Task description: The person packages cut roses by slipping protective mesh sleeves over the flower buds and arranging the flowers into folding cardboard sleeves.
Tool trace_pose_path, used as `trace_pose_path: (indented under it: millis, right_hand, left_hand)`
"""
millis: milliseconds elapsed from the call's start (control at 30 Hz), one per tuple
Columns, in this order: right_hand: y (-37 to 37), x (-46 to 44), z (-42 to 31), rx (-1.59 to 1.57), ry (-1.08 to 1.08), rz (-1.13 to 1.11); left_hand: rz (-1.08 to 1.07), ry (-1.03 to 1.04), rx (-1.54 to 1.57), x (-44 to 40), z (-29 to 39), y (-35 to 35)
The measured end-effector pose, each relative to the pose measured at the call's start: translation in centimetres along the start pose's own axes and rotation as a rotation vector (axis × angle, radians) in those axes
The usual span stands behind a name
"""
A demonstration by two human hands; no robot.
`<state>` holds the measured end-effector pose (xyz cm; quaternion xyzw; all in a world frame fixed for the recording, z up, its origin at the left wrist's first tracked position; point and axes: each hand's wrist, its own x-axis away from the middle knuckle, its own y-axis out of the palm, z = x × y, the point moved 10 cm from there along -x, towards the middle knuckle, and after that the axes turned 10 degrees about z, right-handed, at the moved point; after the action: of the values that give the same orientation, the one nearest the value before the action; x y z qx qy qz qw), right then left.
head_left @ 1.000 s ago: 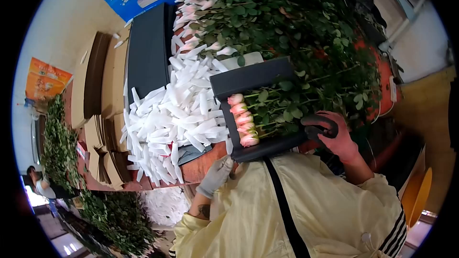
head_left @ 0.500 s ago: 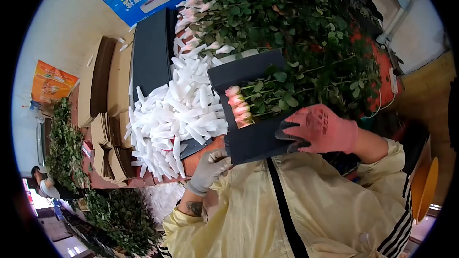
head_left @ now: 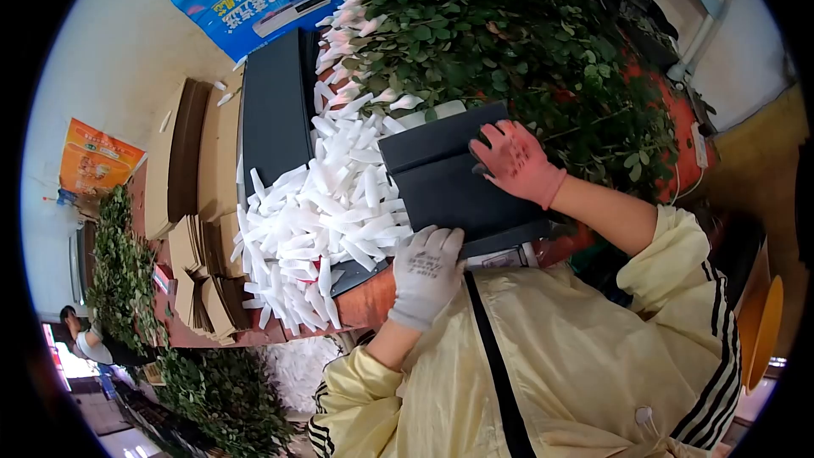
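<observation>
A folded black cardboard wrapper (head_left: 462,199) lies in front of me, its panel folded over and hiding the pink roses. Over its near left corner are the fingers of my left hand (head_left: 428,276), in a whitish glove, gripping the edge. My right hand (head_left: 517,163), in a pink-red glove with dark fingertips, rests on top near the far fold, fingers apart and pressing on the board. A heap of white foam sleeves (head_left: 331,203) lies just left of the wrapper. Leafy rose stems (head_left: 500,34) spread behind it, with white-sleeved heads (head_left: 343,38) at their left.
Black cardboard sheets (head_left: 275,110) stand behind the sleeves. Brown cardboard pieces (head_left: 199,276) are stacked farther left on the red table (head_left: 369,297). More foliage (head_left: 123,263) lies at the far left, where another person (head_left: 89,343) is partly visible. A white power strip (head_left: 698,146) hangs at the right.
The near panel has been folded over the roses, covering them. My right hand has moved away from me onto the top of the wrapper; my left hand has moved right and up onto its corner.
</observation>
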<state>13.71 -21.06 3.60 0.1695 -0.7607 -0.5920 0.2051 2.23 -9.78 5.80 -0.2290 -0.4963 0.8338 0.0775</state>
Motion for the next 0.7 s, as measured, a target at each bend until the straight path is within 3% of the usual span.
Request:
trace_pose_path:
  millis: [67,167,200,233,300,333,400,467,500,533,600,667,700]
  right_hand:
    - [-0.3,-0.2,0.6,-0.021,0.024,0.006]
    - [-1.2,-0.2,1.1,-0.094,0.069,0.036]
    - [-1.3,-0.6,0.9,-0.118,0.082,0.041]
    - [-2.2,-1.4,0.7,-0.121,0.08,0.037]
    - [0.4,-0.8,1.5,-0.083,0.173,-0.409]
    - [-1.3,-0.8,1.2,0.035,0.204,-0.167]
    - [-3.1,-1.0,1.5,-0.001,0.135,-0.107]
    - [-4.2,-0.9,1.0,-0.031,0.063,-0.041]
    - [-4.0,-0.9,0.5,0.33,-0.021,-0.038]
    - [-3.8,-0.8,0.2,0.687,-0.097,-0.036]
    - [-3.3,-0.9,1.6,1.369,-0.213,-0.073]
    - [-3.0,-1.2,4.9,1.669,-0.219,-0.162]
    - [-3.4,-0.9,5.9,1.346,-0.083,-0.084]
  left_hand:
    - [-0.226,-0.005,-0.023,-0.1,-0.5,2.6]
    - [-0.123,0.077,0.199,0.1,-0.3,0.0]
    - [-0.063,0.005,0.397,-0.5,-1.8,-1.3]
    - [-0.065,0.007,0.393,-1.0,-3.3,-1.2]
    - [0.376,-0.346,0.407,-1.4,-10.6,-2.6]
    - [0.372,-0.353,0.408,-2.0,-11.7,-1.5]
    - [0.384,-0.628,0.744,-3.1,-15.3,1.1]
    - [0.269,-0.687,0.697,-3.9,-15.3,2.2]
    - [0.163,-0.741,0.642,-4.2,-15.2,3.1]
    - [0.3,-0.685,0.717,-3.6,-17.4,5.7]
    - [0.3,-0.656,0.555,-4.0,-17.0,5.0]
    - [0.282,-0.662,0.421,-3.8,-16.5,3.8]
    - [0.274,-0.705,0.452,-3.4,-16.1,3.6]
